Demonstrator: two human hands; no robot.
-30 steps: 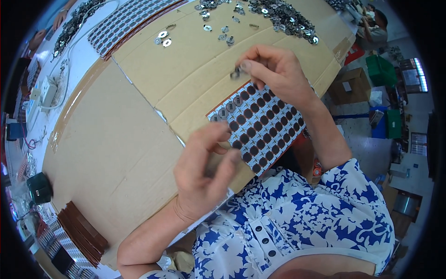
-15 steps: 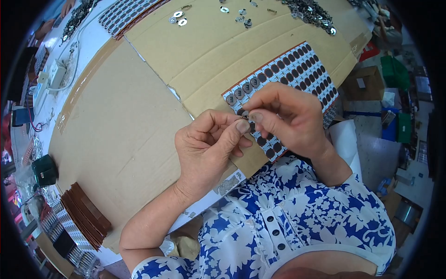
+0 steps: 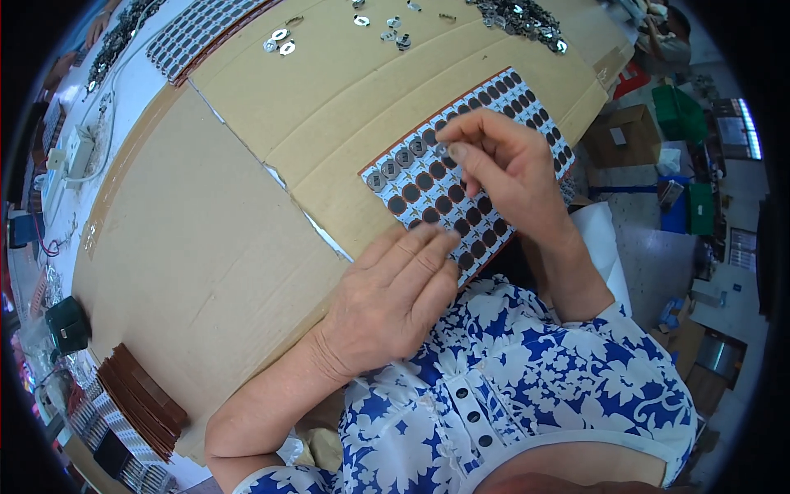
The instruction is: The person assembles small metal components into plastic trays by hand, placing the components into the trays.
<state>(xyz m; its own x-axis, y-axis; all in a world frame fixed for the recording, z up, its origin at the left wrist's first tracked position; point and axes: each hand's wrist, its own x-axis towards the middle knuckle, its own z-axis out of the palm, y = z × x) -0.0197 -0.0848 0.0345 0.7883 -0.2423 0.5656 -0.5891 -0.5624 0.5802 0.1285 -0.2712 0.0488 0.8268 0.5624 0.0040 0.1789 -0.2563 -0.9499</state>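
Note:
A tray-like sheet (image 3: 494, 177) with rows of dark round spots on white and blue lies on the cardboard in front of me. Several small metal discs (image 3: 391, 169) sit on the spots of its far-left row. Between the thumb and forefinger of my right hand (image 3: 510, 165) is a small shiny metal piece (image 3: 443, 150), held just above that row; its exact kind is too small to tell. My left hand (image 3: 403, 288) is palm down at the sheet's near-left edge, fingers stretched out and slightly blurred. Whatever is under its fingers is hidden.
Loose metal pieces (image 3: 284, 41) are scattered at the far side, beside a larger heap (image 3: 522, 23). Similar sheets (image 3: 197, 37) are stacked far left. Brown strips (image 3: 141, 395) stand at the near left, below a dark green box (image 3: 67, 325). A power strip (image 3: 80, 155) lies left.
My hands, which met over the sheet, have parted. The left has turned palm down and lowered; the right has carried a small metal piece toward the far row. The whole view has shifted slightly.

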